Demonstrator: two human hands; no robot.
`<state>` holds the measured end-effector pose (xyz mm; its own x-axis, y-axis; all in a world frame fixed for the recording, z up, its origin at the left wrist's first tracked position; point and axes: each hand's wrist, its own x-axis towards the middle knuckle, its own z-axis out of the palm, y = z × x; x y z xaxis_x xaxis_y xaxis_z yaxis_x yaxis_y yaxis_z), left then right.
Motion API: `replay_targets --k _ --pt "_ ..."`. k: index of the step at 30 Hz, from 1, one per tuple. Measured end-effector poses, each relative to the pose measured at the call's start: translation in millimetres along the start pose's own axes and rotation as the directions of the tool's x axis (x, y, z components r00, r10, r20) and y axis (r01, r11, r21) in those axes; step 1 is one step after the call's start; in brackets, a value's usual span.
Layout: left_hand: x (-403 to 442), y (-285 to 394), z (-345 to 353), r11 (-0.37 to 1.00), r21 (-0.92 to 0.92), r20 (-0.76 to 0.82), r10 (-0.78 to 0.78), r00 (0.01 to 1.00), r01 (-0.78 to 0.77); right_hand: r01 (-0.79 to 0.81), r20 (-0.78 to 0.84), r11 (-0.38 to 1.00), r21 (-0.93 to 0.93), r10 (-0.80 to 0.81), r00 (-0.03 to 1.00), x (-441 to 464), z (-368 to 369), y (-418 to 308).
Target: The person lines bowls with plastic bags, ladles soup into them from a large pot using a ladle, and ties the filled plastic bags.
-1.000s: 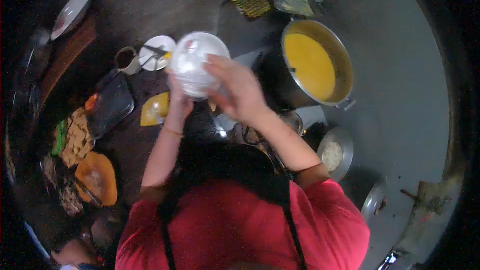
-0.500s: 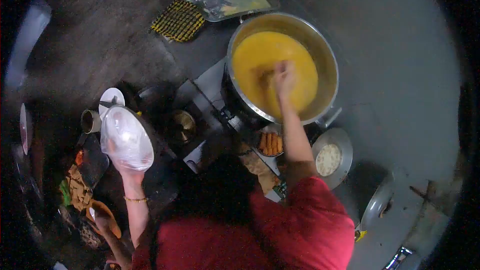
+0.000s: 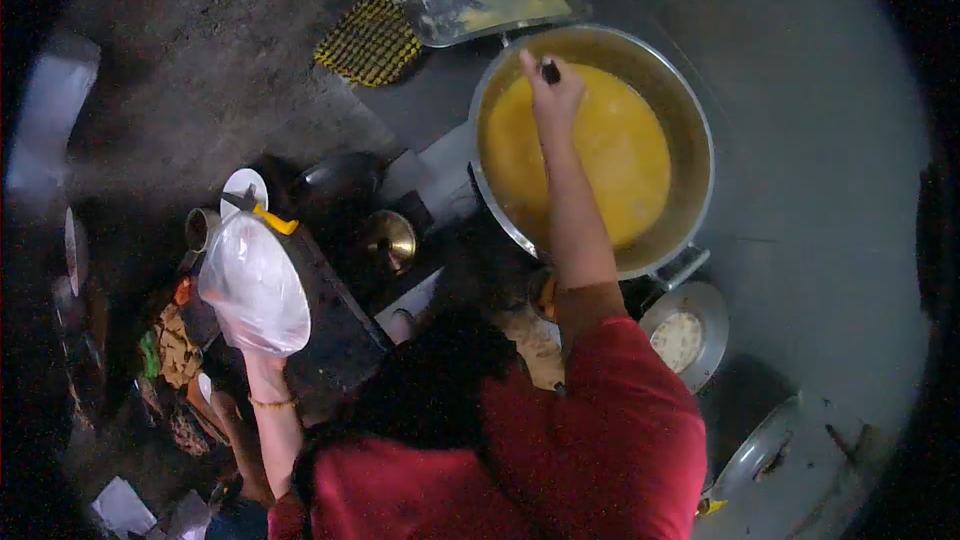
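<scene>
My right hand [image 3: 560, 98] is closed around the dark handle [image 3: 549, 70] of a utensil. It is above the far left side of a large metal pot [image 3: 695, 90] of yellow liquid [image 3: 620, 160]; the utensil's other end is hidden, so I cannot tell its kind. My left hand [image 3: 258, 348], mostly hidden, supports from below a white plate [image 3: 258, 280] wrapped in clear plastic. Just beyond that plate are scissors with a yellow handle [image 3: 276, 220] and a smaller white plate [image 3: 243, 186].
Behind the pot lie a smeared metal tray [image 3: 430, 5] and a yellow-black woven mat [image 3: 370, 42]. A pan [image 3: 712, 340] with white contents sits right. Brown pieces [image 3: 178, 348] are at left. Another person's arm [image 3: 240, 450] enters lower left. A metal lid [image 3: 755, 450] lies lower right.
My right hand has moved from the middle of the pot to its far left side, and the dark handle now shows. My left hand still holds the wrapped plate in nearly the same place.
</scene>
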<state>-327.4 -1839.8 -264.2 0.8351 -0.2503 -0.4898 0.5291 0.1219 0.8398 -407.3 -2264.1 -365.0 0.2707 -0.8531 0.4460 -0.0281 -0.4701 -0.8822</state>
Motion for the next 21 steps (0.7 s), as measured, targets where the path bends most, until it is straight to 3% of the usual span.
replay_targets --k 1,3,5,6,7,8,9,12,13,15,17,18,19,20,21 --pt "0.3 -1.0 3.1 1.0 0.003 0.011 -0.023 1.0 0.023 0.035 -0.076 0.999 -0.007 -0.035 0.997 6.4 1.8 -3.7" --pt "6.1 -5.3 10.5 0.998 0.013 0.037 -0.059 0.998 0.059 0.039 -0.235 0.978 0.203 0.01 0.972 39.6 -25.8 25.4" --pt "12.6 -11.7 18.1 0.996 0.018 0.065 -0.092 0.994 0.091 -0.115 -0.366 0.868 0.483 0.32 0.874 57.3 -96.0 -5.1" --pt "17.8 -15.0 21.7 0.994 0.021 0.078 -0.108 0.991 0.107 -0.087 -0.408 0.769 0.633 0.427 0.807 55.7 -135.8 -11.2" --pt "23.4 -17.7 27.3 0.992 0.021 0.095 -0.123 0.988 0.122 -0.047 -0.503 0.754 0.655 0.481 0.718 48.7 -172.0 -21.3" --pt "29.6 -19.9 32.9 0.992 0.022 0.109 -0.13 0.986 0.128 -0.014 -0.493 0.71 0.704 0.503 0.71 30.6 -205.3 -50.5" --pt "35.4 -21.3 37.1 0.99 0.021 0.123 -0.14 0.982 0.138 0.103 -0.392 0.606 0.788 0.367 0.843 17.1 -262.4 -20.3" --pt "54.1 -23.6 52.3 0.988 0.016 0.168 -0.155 0.974 0.154 0.053 -0.276 0.674 0.737 0.228 0.934 -27.3 -356.5 -42.2" --pt "57.6 -23.3 54.7 0.987 0.014 0.178 -0.16 0.971 0.16 0.062 -0.286 0.681 0.729 0.221 0.932 -33.0 -357.3 -61.7" --pt "63.1 -21.7 60.0 0.986 0.019 0.2 -0.166 0.966 0.166 -0.115 -0.039 0.908 0.402 0.143 0.989 -40.9 -337.6 -106.9" --pt "67.9 -17.7 61.0 0.985 0.019 0.218 -0.172 0.961 0.172 -0.296 -0.058 0.908 0.296 0.326 0.944 -45.7 -295.4 -114.8" --pt "69.3 -14.7 59.5 0.985 0.023 0.226 -0.173 0.959 0.172 -0.273 -0.114 0.907 0.32 0.323 0.939 -44.1 -258.2 -111.1" --pt "69.3 -11.5 57.0 0.985 0.025 0.232 -0.174 0.957 0.173 -0.223 -0.302 0.885 0.409 0.362 0.882 -41.8 -223.6 -83.8" --pt "69.2 -8.8 53.9 0.984 0.032 0.237 -0.177 0.955 0.174 -0.215 -0.219 0.783 0.584 0.407 0.887 -36.6 -190.6 -65.0" --pt "68.0 -6.0 50.7 0.984 0.038 0.242 -0.178 0.954 0.174 -0.215 -0.256 0.854 0.475 0.368 0.894 -26.0 -148.6 -72.5"
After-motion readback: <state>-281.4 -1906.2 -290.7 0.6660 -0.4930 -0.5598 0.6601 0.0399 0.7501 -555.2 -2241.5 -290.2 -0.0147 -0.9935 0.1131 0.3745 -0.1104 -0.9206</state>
